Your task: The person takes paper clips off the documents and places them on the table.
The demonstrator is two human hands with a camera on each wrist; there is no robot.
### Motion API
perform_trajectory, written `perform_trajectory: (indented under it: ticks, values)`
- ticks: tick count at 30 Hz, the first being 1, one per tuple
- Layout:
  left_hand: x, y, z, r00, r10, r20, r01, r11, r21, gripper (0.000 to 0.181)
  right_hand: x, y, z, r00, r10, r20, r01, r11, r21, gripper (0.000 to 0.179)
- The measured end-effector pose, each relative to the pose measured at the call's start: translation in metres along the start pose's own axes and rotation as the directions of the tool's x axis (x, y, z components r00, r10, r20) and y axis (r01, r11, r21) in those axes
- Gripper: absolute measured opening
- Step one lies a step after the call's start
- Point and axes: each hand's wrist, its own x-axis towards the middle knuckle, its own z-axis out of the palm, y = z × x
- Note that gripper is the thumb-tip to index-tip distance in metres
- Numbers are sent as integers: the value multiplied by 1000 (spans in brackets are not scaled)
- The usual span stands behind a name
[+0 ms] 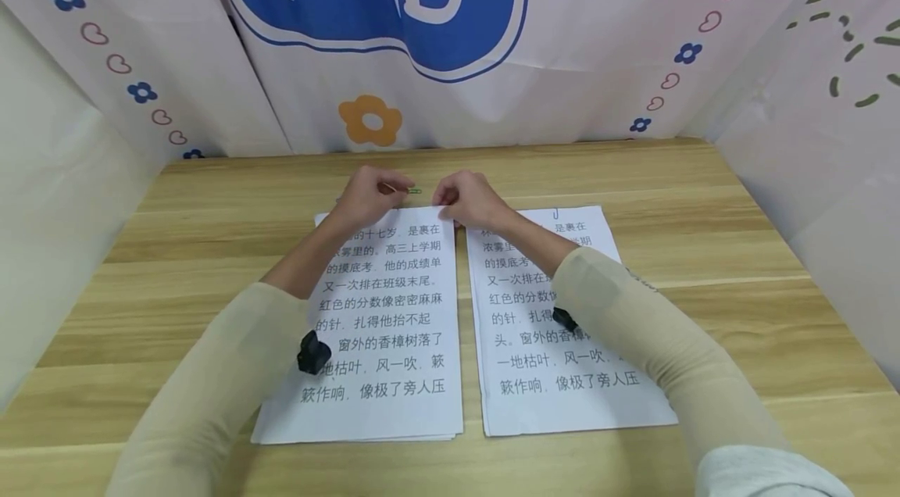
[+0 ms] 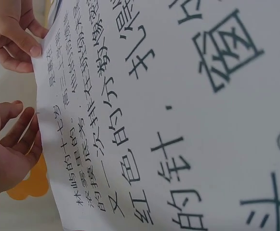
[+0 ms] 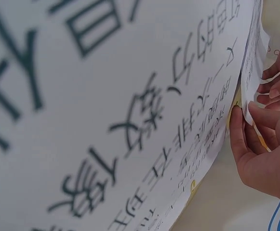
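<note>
Two stacks of printed paper lie side by side on the table. On the left stack (image 1: 394, 403), my right hand (image 1: 473, 200) pinches the top right corner between thumb and fingers; the right wrist view shows the same grip, with the right hand (image 3: 267, 149) at the sheets' edge. My left hand (image 1: 369, 196) is by that stack's top edge. Its fingers look loosely bent, with the thumb apart, in the left wrist view, where the left hand (image 2: 12, 149) shows nothing held. Just beyond its fingertips is a small green paper clip (image 1: 415, 191); whether they touch is unclear.
The right stack (image 1: 576, 411) has a paper clip (image 1: 555, 213) on its top edge. Both lie on a wood-grain table (image 1: 738, 286). Behind the table's far edge hangs a white printed curtain (image 1: 583, 91).
</note>
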Motion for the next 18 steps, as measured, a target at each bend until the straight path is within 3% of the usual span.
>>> perform_trajectory:
  ticks: [12, 18]
  values:
    - [-7, 6, 4, 999, 31, 15, -31, 1000, -3, 25, -4, 6, -7, 999, -34, -4, 34, 999, 0, 20]
    - [-6, 8, 12, 994, 104, 10, -104, 995, -9, 23, -10, 9, -15, 994, -101, -33, 100, 995, -29, 22]
